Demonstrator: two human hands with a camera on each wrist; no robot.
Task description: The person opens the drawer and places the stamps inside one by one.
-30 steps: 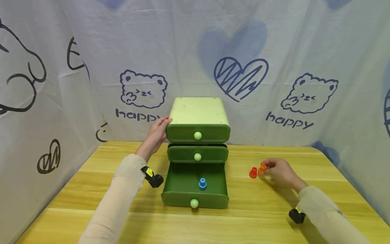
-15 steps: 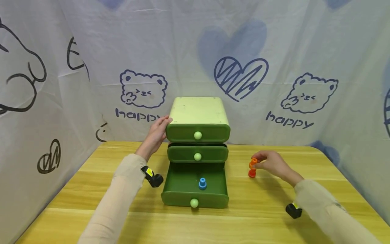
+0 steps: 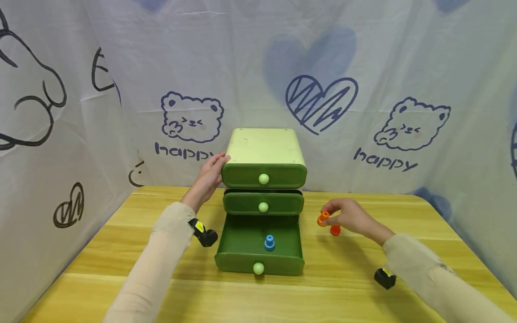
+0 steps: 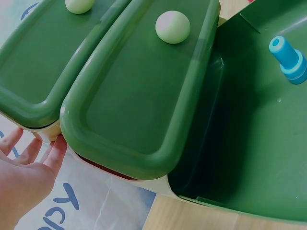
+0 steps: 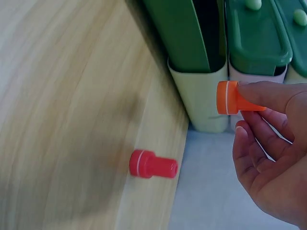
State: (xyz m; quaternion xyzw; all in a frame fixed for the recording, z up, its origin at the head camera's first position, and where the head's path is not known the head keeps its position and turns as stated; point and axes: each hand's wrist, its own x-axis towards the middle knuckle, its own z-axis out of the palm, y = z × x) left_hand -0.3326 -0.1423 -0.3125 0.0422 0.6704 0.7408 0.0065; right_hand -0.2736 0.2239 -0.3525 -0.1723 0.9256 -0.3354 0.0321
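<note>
A small drawer cabinet (image 3: 266, 146) with a pale yellow-green top and green drawers stands on the table. Its bottom drawer (image 3: 242, 237) is pulled out and holds a blue stepped plastic peg (image 3: 269, 243), upright. My left hand (image 3: 208, 179) rests on the cabinet's left side, its fingers fairly straight against the wall in the left wrist view. My right hand (image 3: 349, 216) pinches an orange stepped peg (image 5: 228, 97) between thumb and fingers, above the table to the cabinet's right. A red stepped peg (image 5: 152, 164) stands on the table just below that hand, partly hidden in the head view.
The middle drawer (image 3: 242, 204) sticks out slightly, while the top drawer (image 3: 242, 176) looks closed. Each drawer front has a round pale knob. Behind the wooden table (image 3: 323, 291) hangs a white cloth (image 3: 250, 67) printed with bears and hearts.
My right hand has lifted the orange peg off the table and carried it left past the red peg, toward the cabinet. My left hand stays on the cabinet's side.
</note>
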